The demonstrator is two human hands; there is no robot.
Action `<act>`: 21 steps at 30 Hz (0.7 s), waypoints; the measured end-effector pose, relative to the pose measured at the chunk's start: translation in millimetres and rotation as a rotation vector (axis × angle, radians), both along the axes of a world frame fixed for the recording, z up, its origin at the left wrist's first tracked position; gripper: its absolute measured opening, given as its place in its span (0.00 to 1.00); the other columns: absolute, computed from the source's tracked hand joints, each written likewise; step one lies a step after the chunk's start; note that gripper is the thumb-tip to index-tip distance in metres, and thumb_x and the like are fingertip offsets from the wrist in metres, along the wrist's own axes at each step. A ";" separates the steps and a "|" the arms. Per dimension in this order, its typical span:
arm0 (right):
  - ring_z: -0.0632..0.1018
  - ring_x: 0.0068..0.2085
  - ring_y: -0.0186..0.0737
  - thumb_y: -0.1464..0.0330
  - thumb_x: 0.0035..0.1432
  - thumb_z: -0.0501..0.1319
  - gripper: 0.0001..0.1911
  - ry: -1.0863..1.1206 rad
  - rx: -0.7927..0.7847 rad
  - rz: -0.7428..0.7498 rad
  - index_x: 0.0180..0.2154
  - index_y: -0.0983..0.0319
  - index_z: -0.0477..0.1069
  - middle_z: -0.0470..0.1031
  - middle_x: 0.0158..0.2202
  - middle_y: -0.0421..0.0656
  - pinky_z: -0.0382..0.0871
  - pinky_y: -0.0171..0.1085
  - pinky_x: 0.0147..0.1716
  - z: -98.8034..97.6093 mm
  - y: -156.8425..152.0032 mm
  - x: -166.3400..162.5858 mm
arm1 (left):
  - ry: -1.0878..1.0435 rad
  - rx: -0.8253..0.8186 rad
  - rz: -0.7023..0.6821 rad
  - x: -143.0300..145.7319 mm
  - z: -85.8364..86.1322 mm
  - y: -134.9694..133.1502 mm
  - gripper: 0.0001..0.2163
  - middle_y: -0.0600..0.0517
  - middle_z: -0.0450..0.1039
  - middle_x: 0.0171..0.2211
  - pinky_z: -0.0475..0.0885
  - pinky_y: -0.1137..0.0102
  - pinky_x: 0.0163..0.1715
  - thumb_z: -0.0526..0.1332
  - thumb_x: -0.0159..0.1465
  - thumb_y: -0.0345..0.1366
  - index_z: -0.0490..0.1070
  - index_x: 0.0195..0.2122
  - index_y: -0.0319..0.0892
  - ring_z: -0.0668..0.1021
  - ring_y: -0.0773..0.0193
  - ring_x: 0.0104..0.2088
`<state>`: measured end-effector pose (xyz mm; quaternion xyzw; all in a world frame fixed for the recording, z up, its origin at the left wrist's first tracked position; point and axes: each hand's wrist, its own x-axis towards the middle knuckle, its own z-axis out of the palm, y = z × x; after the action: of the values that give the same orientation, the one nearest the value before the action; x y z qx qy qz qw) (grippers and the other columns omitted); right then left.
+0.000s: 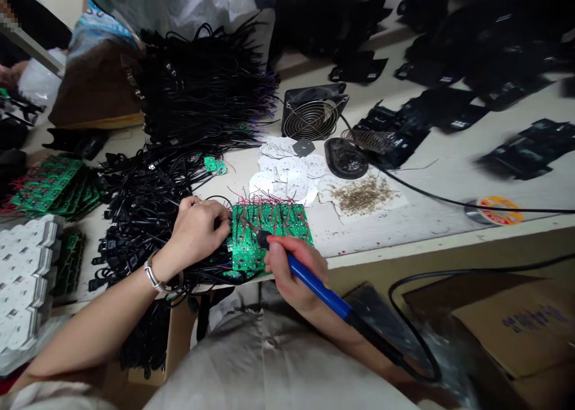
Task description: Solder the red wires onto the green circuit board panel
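A blue-handled soldering iron (317,284) lies in the grip of my right hand (296,272), its tip over the upper left part of a green circuit board panel (251,254). Red and black wires stick up from the panel's far side. My left hand (200,224) is closed at the panel's left edge, its fingertips pinched on a thin black cable (220,199) that is mostly hidden by the fingers. Under and beside my left wrist spreads a heap of black cables with plugs (139,206).
A small fan (312,114) stands behind white round plates (287,173). Right of these are an iron stand (348,155), solder crumbs on paper (363,194) and a solder reel (494,210). Black housings (534,149) cover the far right. Stacked green boards (56,185) lie left.
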<state>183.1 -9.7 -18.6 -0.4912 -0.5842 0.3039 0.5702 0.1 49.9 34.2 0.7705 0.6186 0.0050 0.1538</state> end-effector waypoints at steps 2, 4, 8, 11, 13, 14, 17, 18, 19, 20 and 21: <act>0.76 0.18 0.32 0.68 0.63 0.59 0.04 -0.003 -0.018 0.005 0.36 0.58 0.73 0.77 0.22 0.36 0.75 0.33 0.26 0.1 1.1 0.0 | -0.001 -0.002 -0.001 0.1 0.5 0.1 0.07 0.52 0.81 0.36 0.57 0.59 0.48 0.55 0.60 0.33 0.72 0.28 0.41 0.77 0.61 0.37; 0.76 0.19 0.33 0.67 0.63 0.58 0.05 -0.006 -0.037 0.013 0.35 0.58 0.73 0.77 0.21 0.36 0.75 0.33 0.25 0.0 1.9 0.0 | 0.000 -0.002 0.000 0.1 0.8 0.2 0.07 0.52 0.81 0.36 0.57 0.60 0.48 0.55 0.60 0.33 0.72 0.29 0.41 0.77 0.61 0.37; 0.78 0.22 0.35 0.65 0.63 0.58 0.08 0.017 -0.072 0.012 0.35 0.58 0.73 0.76 0.20 0.37 0.75 0.33 0.25 -1.7 1.9 -1.4 | 0.001 -0.009 -0.002 -0.3 0.7 0.5 0.08 0.52 0.81 0.37 0.58 0.60 0.48 0.55 0.60 0.34 0.73 0.29 0.41 0.77 0.61 0.37; 0.78 0.22 0.35 0.65 0.63 0.58 0.08 0.032 -0.086 0.009 0.34 0.58 0.74 0.75 0.20 0.37 0.74 0.32 0.23 -2.1 2.1 -2.2 | 0.005 -0.016 -0.005 -0.4 0.8 0.9 0.08 0.53 0.80 0.37 0.58 0.60 0.47 0.55 0.60 0.34 0.73 0.29 0.41 0.77 0.61 0.37; 0.78 0.22 0.35 0.65 0.63 0.58 0.08 0.029 -0.103 0.019 0.34 0.59 0.74 0.75 0.19 0.37 0.73 0.32 0.23 -1.5 2.8 -2.2 | 0.014 -0.024 -0.003 -0.1 1.5 1.6 0.08 0.53 0.80 0.36 0.59 0.60 0.47 0.55 0.60 0.34 0.73 0.29 0.41 0.77 0.61 0.36; 0.78 0.21 0.34 0.65 0.63 0.58 0.08 0.025 -0.113 0.030 0.35 0.59 0.74 0.75 0.19 0.37 0.73 0.32 0.22 -1.2 3.3 -2.2 | 0.018 -0.031 -0.001 0.1 2.1 2.1 0.08 0.53 0.80 0.36 0.59 0.60 0.46 0.55 0.60 0.34 0.73 0.29 0.41 0.77 0.61 0.36; 0.77 0.20 0.34 0.64 0.63 0.58 0.08 0.018 -0.119 0.061 0.35 0.59 0.74 0.75 0.18 0.36 0.72 0.32 0.22 -1.0 5.3 -3.0 | 0.027 -0.058 0.000 1.1 4.6 4.3 0.08 0.53 0.80 0.33 0.61 0.62 0.45 0.55 0.59 0.33 0.73 0.28 0.41 0.77 0.62 0.33; 0.77 0.20 0.33 0.64 0.63 0.58 0.08 0.021 -0.114 0.064 0.35 0.59 0.74 0.74 0.18 0.36 0.72 0.31 0.21 -1.2 6.1 -3.4 | 0.031 -0.066 -0.003 1.4 5.5 5.1 0.08 0.52 0.80 0.32 0.62 0.63 0.44 0.55 0.59 0.33 0.73 0.28 0.41 0.77 0.62 0.32; 0.76 0.19 0.33 0.64 0.63 0.58 0.08 0.024 -0.109 0.062 0.35 0.59 0.74 0.74 0.18 0.36 0.71 0.31 0.21 -1.3 6.9 -3.8 | 0.038 -0.072 -0.008 1.8 6.3 6.0 0.08 0.52 0.79 0.31 0.63 0.64 0.43 0.55 0.59 0.34 0.73 0.27 0.41 0.77 0.62 0.31; 0.76 0.18 0.32 0.64 0.63 0.58 0.08 0.028 -0.104 0.059 0.35 0.59 0.74 0.74 0.18 0.36 0.71 0.31 0.21 -1.4 7.6 -4.2 | 0.047 -0.079 -0.010 2.1 7.1 6.8 0.08 0.52 0.79 0.30 0.64 0.65 0.42 0.55 0.58 0.34 0.73 0.27 0.41 0.77 0.63 0.30; 0.75 0.18 0.32 0.64 0.63 0.58 0.08 0.030 -0.099 0.058 0.34 0.59 0.74 0.74 0.18 0.35 0.70 0.30 0.20 -1.4 8.4 -4.3 | 0.058 -0.088 -0.011 2.4 7.9 7.7 0.09 0.52 0.79 0.30 0.64 0.65 0.41 0.55 0.58 0.34 0.73 0.27 0.41 0.77 0.63 0.30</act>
<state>178.8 -1.3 -20.0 -0.4971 -0.5739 0.3562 0.5447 2.5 57.5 42.0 0.7664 0.6180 -0.0454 0.1693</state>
